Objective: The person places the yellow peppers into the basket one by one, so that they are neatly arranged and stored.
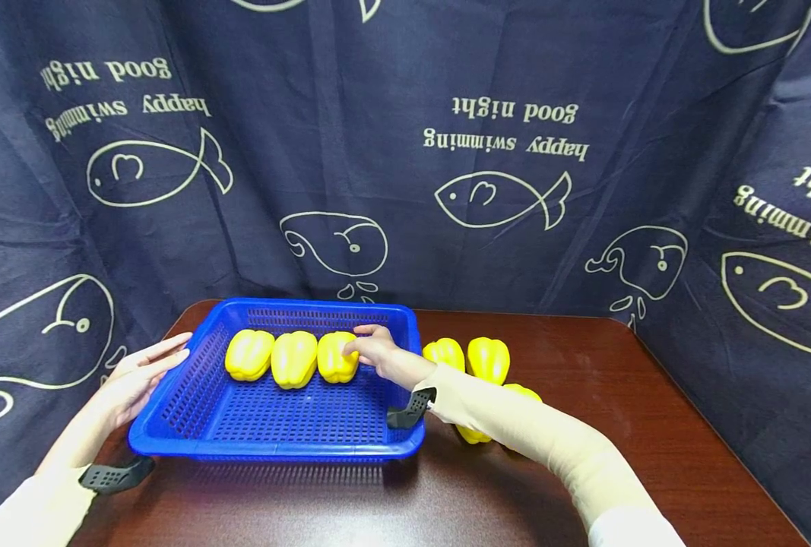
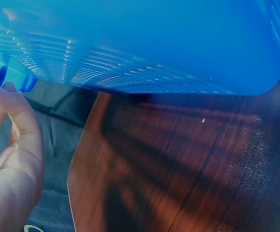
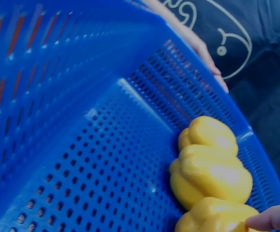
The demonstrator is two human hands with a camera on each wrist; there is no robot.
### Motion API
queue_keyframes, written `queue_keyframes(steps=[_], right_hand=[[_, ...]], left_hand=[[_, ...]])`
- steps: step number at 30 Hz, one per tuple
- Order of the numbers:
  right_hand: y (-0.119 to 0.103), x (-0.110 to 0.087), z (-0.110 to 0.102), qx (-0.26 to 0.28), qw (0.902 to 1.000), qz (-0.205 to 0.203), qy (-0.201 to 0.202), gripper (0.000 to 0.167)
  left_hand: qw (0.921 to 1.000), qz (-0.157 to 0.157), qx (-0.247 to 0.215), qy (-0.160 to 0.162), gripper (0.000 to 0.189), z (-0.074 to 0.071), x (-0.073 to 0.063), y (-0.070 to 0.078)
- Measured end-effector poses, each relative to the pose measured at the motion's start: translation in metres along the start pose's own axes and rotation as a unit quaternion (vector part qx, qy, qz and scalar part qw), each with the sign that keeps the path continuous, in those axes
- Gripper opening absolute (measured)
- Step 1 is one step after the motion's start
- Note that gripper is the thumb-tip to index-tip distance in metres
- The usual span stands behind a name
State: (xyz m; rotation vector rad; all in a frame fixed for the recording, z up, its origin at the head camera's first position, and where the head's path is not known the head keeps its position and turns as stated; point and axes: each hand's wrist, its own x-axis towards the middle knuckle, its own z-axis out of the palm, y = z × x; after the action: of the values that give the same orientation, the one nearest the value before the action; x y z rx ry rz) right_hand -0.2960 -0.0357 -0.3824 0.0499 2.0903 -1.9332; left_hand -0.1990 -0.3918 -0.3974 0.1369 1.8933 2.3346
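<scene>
Three yellow bell peppers stand side by side along the far side of a blue plastic basket: a left pepper, a middle pepper and a right pepper. My right hand reaches over the basket's right wall and holds the right pepper, a fingertip pressed against its side. At the basket's left rim is my left hand, gripping the edge with the thumb on the near side. In the left wrist view its thumb and fingertips meet at the rim.
Several more yellow peppers lie on the brown wooden table right of the basket, partly hidden by my right forearm. A dark blue curtain with fish drawings hangs behind the table and at its sides.
</scene>
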Motion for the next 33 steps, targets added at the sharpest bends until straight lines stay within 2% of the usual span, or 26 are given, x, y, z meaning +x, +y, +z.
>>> queue_keyframes(steps=[5,14,21,25,29,33], right_hand=[[-0.006,-0.003,-0.005,0.012,0.9997,0.013,-0.019,0.057],[-0.022,-0.002,-0.022,0.005,0.9983,0.002,-0.058,0.057],[-0.035,-0.006,-0.033,-0.015,0.9964,-0.021,-0.08,0.057],[-0.042,-0.011,-0.041,-0.027,0.9954,-0.03,-0.087,0.058],[-0.044,-0.013,-0.05,-0.053,0.9932,-0.056,-0.087,0.06],[-0.046,-0.017,-0.061,-0.081,0.9893,-0.086,-0.086,0.06]], left_hand=[[0.9999,-0.007,0.009,0.004,0.036,0.001,0.0,0.0],[0.9997,-0.013,0.009,0.021,0.034,0.002,0.001,0.002],[0.9996,-0.011,0.011,0.025,0.034,0.001,0.001,0.001],[0.9999,-0.002,0.005,0.014,0.035,0.0,0.0,0.0],[1.0,0.004,-0.003,0.002,0.037,-0.001,0.0,-0.002],[1.0,0.003,-0.003,0.004,0.036,-0.001,0.0,-0.002]])
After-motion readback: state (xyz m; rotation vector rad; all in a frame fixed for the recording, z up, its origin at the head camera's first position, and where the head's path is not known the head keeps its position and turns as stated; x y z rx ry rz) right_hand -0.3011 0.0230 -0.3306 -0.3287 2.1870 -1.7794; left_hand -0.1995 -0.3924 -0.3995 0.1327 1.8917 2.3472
